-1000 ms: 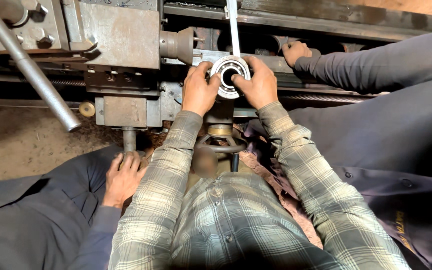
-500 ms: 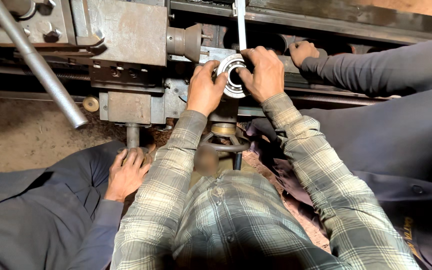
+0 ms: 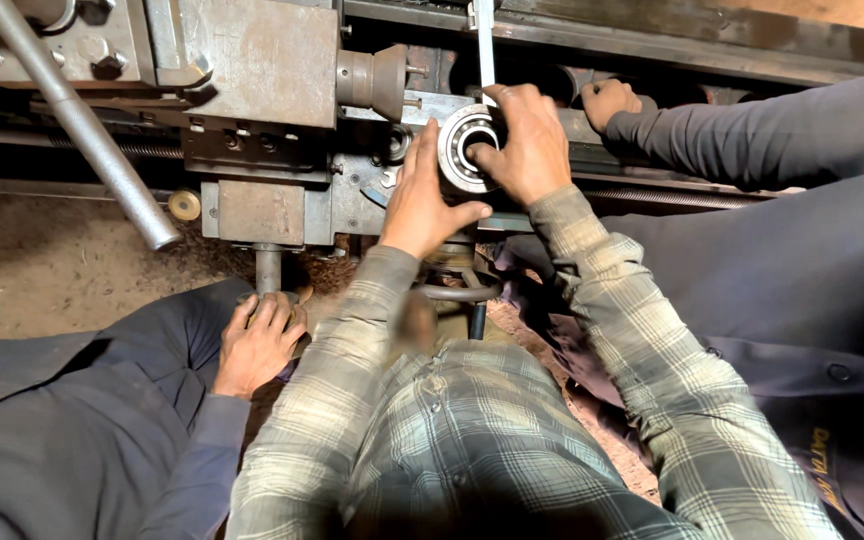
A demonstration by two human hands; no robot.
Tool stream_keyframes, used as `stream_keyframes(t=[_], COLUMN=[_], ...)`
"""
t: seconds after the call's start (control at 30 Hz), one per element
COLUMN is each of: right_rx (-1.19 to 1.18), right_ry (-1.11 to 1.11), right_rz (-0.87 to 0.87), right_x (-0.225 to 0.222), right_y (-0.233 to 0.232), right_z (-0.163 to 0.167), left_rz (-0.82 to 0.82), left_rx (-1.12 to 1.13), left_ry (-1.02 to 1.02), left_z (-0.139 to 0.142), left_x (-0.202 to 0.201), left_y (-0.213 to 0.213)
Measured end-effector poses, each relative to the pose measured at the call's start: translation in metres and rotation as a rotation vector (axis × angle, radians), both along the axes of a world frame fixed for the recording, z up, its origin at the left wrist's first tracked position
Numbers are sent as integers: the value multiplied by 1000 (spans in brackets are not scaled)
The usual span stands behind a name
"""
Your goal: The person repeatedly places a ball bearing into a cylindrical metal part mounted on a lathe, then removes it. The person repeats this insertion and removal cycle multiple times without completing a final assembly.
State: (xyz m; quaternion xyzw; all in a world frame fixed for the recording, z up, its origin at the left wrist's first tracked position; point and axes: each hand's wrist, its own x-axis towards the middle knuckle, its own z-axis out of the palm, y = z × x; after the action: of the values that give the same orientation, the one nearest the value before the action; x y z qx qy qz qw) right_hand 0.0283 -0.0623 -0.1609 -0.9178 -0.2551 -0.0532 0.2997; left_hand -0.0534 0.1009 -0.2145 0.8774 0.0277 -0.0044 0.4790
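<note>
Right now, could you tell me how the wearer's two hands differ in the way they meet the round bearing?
The left hand lies flat along the bearing's left edge, fingers straight and pointing up, thumb spread below it. The right hand curls over the bearing from the right, fingertips pressed onto its face. The left hand covers little of the ring; the right hides its right side. Both wear plaid sleeves and touch the same bearing against the grey machine.

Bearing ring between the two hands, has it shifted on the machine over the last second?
No. The bearing ring sits as before just right of and below the round grey boss, left hand and right hand on it.
</note>
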Motion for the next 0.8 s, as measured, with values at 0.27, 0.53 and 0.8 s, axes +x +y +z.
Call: stream_keyframes(t=[0.27, 0.53, 0.8], right_rx=[-150, -284, -292], right_ry=[165, 197, 173], right_rz=[52, 23, 77], right_x=[-28, -13, -15], right_y=[3, 15, 12], right_z=[11, 14, 11], left_rz=[91, 105, 106], left_rx=[29, -5, 25], left_ry=[-1, 3, 4], left_z=[6, 4, 3], left_x=[10, 10, 13], left_y=[-14, -12, -10])
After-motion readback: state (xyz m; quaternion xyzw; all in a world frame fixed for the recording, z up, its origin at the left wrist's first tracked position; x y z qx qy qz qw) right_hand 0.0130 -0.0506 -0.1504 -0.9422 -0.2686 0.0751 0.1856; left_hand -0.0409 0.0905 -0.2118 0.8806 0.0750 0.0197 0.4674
